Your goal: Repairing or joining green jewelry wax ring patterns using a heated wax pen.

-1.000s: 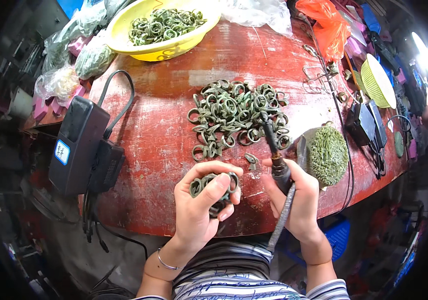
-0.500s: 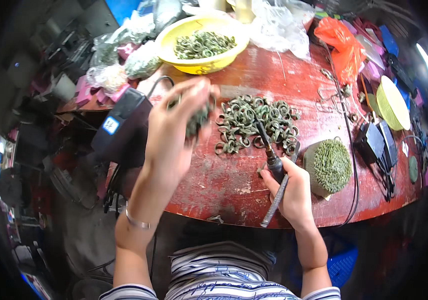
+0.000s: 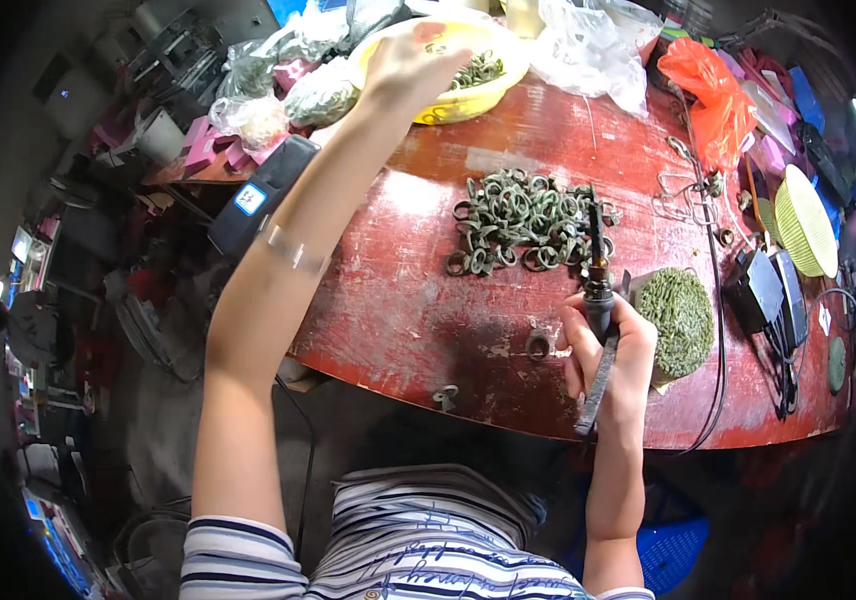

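Note:
My left hand (image 3: 418, 70) reaches over the yellow bowl (image 3: 458, 110) at the back, which holds green rings (image 3: 478, 70). Its fingers are smeared by motion, so whether rings are in them is unclear. In my right hand (image 3: 620, 350), closed near the front edge, are a soldering iron (image 3: 598, 290) with a black handle and dark tip, and a thin grey metal tool (image 3: 596, 395) lying along it. The iron's tip points away, over the right side of a pile of dark green rings (image 3: 523, 225). A single ring (image 3: 538, 346) lies left of this hand.
Right of my right hand stands a round bundle of green strands (image 3: 676, 325). Beyond it are black adapters (image 3: 756, 290) with cables, a yellow-green basket (image 3: 806, 222) and an orange bag (image 3: 708, 100). A black box (image 3: 258, 195) sits at the left table edge. Clear plastic bags (image 3: 588, 50) line the back.
My left hand, which held a clump of rings before my chest, has moved forward over the bowl. My right hand shifted slightly right with the iron and grey tool, the tip swinging more upright.

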Action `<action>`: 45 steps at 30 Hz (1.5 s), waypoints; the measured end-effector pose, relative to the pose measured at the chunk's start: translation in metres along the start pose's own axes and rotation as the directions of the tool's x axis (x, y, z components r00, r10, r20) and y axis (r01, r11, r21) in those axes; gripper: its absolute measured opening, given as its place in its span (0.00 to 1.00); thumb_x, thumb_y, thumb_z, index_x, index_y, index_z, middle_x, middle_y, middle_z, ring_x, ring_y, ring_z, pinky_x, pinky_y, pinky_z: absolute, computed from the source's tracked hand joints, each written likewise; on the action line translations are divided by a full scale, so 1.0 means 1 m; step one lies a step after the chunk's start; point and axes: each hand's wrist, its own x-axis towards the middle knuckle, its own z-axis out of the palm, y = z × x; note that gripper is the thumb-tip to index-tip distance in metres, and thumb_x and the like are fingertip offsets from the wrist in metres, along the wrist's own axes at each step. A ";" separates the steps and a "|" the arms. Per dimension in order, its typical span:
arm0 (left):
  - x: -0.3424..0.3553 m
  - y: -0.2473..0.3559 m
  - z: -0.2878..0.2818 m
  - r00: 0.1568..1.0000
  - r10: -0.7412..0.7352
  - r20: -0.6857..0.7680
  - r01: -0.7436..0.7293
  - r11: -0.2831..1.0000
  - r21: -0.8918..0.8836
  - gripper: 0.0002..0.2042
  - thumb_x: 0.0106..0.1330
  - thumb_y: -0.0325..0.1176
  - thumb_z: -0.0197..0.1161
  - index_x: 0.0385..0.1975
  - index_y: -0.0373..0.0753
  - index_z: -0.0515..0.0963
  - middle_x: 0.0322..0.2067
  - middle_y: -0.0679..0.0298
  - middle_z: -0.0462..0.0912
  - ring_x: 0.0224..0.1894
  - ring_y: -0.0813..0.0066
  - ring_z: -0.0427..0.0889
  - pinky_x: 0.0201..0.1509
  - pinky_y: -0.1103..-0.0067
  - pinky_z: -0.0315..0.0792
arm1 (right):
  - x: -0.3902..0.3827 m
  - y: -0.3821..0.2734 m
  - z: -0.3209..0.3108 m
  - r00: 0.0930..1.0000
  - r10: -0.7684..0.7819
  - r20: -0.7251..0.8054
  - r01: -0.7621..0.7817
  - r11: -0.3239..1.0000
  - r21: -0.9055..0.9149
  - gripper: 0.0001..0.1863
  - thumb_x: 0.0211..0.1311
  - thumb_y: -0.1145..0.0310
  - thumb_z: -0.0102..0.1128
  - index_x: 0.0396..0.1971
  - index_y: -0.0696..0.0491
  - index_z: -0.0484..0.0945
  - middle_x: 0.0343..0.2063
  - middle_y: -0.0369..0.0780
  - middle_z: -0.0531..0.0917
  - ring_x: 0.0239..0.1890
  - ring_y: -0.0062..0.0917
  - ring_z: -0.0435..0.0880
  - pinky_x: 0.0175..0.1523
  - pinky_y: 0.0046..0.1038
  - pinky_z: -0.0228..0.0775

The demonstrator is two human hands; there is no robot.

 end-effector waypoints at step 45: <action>-0.221 -0.001 0.027 0.915 -0.045 0.401 0.258 0.830 -0.495 0.17 0.50 0.17 0.64 0.41 0.36 0.77 0.31 0.63 0.77 0.31 0.82 0.79 0.29 0.87 0.74 | -0.061 0.022 0.008 0.995 -0.063 -0.072 0.040 0.956 -0.290 0.13 0.48 0.79 0.64 0.35 0.61 0.74 0.24 0.39 0.80 0.24 0.16 0.78 0.29 0.17 0.69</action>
